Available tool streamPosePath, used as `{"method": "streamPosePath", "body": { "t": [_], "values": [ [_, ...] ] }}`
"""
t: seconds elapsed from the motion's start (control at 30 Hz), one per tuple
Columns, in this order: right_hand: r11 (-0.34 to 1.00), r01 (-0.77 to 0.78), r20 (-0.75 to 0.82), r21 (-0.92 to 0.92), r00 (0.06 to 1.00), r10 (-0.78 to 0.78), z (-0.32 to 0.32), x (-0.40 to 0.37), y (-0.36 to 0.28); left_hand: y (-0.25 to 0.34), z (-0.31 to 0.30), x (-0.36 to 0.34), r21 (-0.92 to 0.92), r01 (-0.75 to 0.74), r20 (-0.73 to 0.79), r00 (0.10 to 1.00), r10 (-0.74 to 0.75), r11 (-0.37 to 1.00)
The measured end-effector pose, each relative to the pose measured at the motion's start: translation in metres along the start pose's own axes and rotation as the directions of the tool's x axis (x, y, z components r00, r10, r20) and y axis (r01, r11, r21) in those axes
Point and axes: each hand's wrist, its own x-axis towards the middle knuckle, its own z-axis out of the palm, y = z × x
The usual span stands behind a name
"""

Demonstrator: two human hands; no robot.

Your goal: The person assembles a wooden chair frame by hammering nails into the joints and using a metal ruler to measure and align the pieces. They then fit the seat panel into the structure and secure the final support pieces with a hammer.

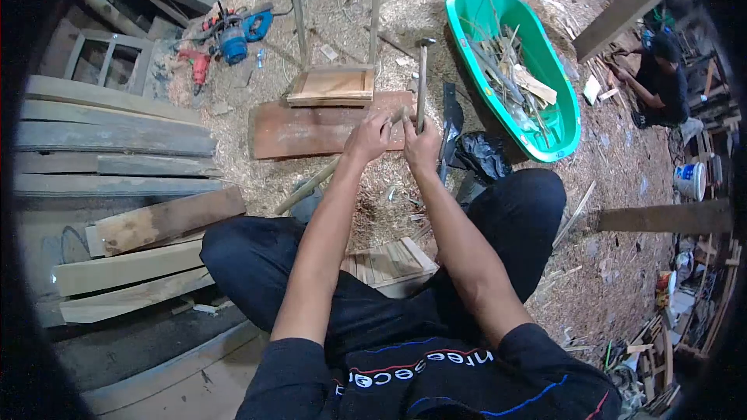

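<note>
My right hand (422,146) is closed round the handle of a hammer (422,93), whose head points away from me. Close beside it, my left hand (369,137) has its fingers drawn together near a small light piece (398,114) between the two hands. Whether the left fingers grip that piece is too small to make out. Both hands are over a reddish-brown board (288,131) on the ground. Just beyond them, a wooden frame with a panel (333,84) rests on the board, two long legs stretching away from it.
A green tub (572,120) of wood scraps stands right, near a black plastic bag (481,152). Power tools (233,40) lie at left beyond stacked planks (117,140). A co-worker (661,82) sits far right, past a post (622,12). Shavings cover the floor.
</note>
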Motion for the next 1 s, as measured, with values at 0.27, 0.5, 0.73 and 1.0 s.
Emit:
{"method": "streamPosePath", "body": {
  "t": [0.27,0.5,0.73,1.0],
  "values": [
    [0.896,0.435,-0.059,-0.088,0.896,-0.44,-0.036,0.017,-0.062,0.068,-0.056,0.015,0.06,0.001,-0.054,0.999,0.003,0.998],
    [0.783,0.62,0.0,-0.054,0.784,-0.621,-0.056,0.029,-0.102,0.089,-0.098,0.021,0.16,-0.009,-0.021,1.0,0.012,0.987],
    [0.876,0.413,0.15,0.248,0.877,-0.456,-0.061,0.039,-0.126,0.115,-0.161,0.015,0.036,-0.041,0.087,0.995,0.037,0.999],
    [0.762,-0.271,0.561,0.588,0.816,-0.143,-0.077,0.046,-0.163,0.101,-0.181,0.037,-0.11,-0.115,0.129,0.983,0.129,0.987]
  ]
}}
